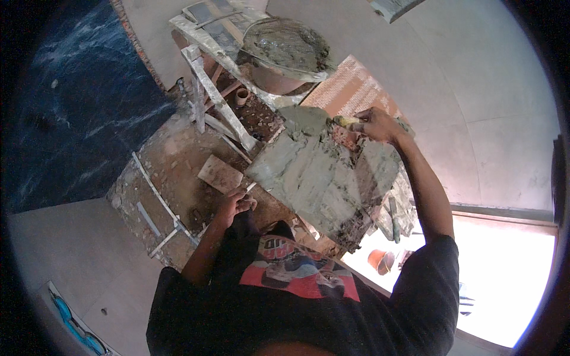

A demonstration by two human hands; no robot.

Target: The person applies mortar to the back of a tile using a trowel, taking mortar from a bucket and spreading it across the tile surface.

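Grey wet mortar (303, 160) covers a large slab (359, 88) whose bare far end shows a ribbed reddish back. Over its far right part my right hand (380, 125) is closed round the yellowish handle of a trowel (345, 121). The trowel's blade is hard to make out against the mortar and a reddish patch beneath it. At the slab's near left side, low by my leg, my left hand (236, 205) hangs with loosely curled fingers and nothing plainly held. A small white strip (251, 186) shows beside its fingertips.
A large tub of mortar (287, 50) stands at the far side on a splattered wooden trestle (219, 98). A loose square tile piece (220, 174) lies on the rubble-strewn floor to the left. Dark marbled panelling (83, 113) fills the left. An orange bucket (380, 261) stands at the lower right.
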